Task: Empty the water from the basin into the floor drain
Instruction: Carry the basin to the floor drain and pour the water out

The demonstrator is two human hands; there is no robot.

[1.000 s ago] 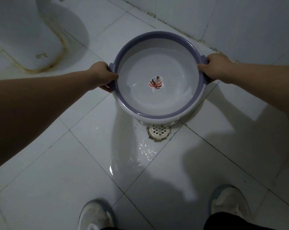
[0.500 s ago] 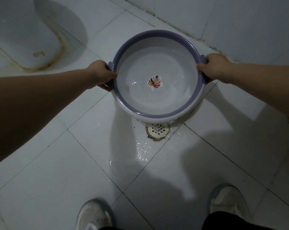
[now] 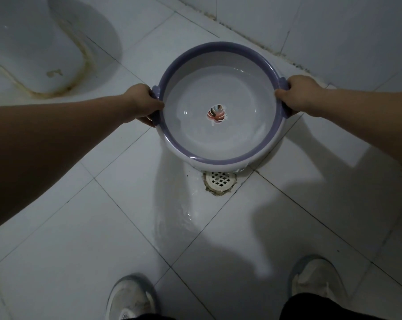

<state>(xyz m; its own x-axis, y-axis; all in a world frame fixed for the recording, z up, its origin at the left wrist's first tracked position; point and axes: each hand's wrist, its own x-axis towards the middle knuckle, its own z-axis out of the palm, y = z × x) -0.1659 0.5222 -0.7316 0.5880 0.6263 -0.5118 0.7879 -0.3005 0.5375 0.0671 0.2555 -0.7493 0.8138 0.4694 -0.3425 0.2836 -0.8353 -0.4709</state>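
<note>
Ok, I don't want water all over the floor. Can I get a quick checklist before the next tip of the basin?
1. Left hand on the basin handle: ok.
2. Right hand on the opposite handle: ok.
3. Near rim above the floor drain: ok, just behind it.
4. Drain grate unblocked: ok.
5. Water left in the basin: ok, a shallow layer.
6. Floor dry near the shoes: not ok, wet streak.

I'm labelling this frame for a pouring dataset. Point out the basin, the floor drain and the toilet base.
basin (image 3: 220, 161): head view, near purple rim.
floor drain (image 3: 220, 179): head view, middle of white grate.
toilet base (image 3: 33, 49): head view, its white side.
</note>
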